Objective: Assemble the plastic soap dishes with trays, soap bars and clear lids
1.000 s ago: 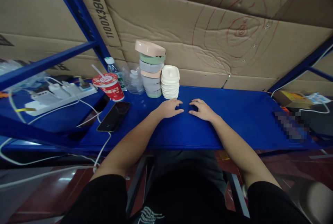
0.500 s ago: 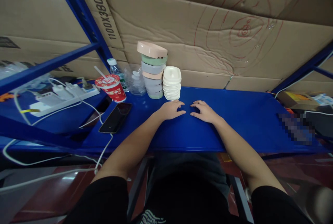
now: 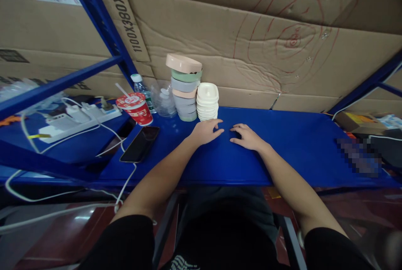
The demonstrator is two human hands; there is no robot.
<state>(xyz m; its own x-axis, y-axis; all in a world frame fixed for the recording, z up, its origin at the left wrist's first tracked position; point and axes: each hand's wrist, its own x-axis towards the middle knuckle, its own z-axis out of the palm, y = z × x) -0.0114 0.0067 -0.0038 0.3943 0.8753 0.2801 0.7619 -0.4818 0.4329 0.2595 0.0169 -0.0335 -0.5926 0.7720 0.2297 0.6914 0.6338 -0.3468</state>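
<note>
My left hand (image 3: 206, 132) is open over the blue tabletop (image 3: 226, 163), fingers apart and holding nothing. Just behind it stands a stack of cream-coloured bowls (image 3: 207, 99), its lower front partly covered by the hand. My right hand (image 3: 246, 137) is open too, a short gap to the right, with nothing in it. The two hands face each other without touching. Beside the cream bowls rises a taller stack of pink, green and grey bowls (image 3: 186, 88), its top pink one tilted.
To the left are a red paper cup (image 3: 138, 111) with a straw, a water bottle (image 3: 143, 90), clear plastic containers (image 3: 166, 102) and a phone (image 3: 140, 144). A power strip (image 3: 78, 121) trails white cables. Cardboard (image 3: 220, 44) walls the back; a small box (image 3: 359, 123) lies at right.
The whole scene sits slightly lower in the picture, as the head camera has tilted a little. Both hands stay in nearly the same place and pose.
</note>
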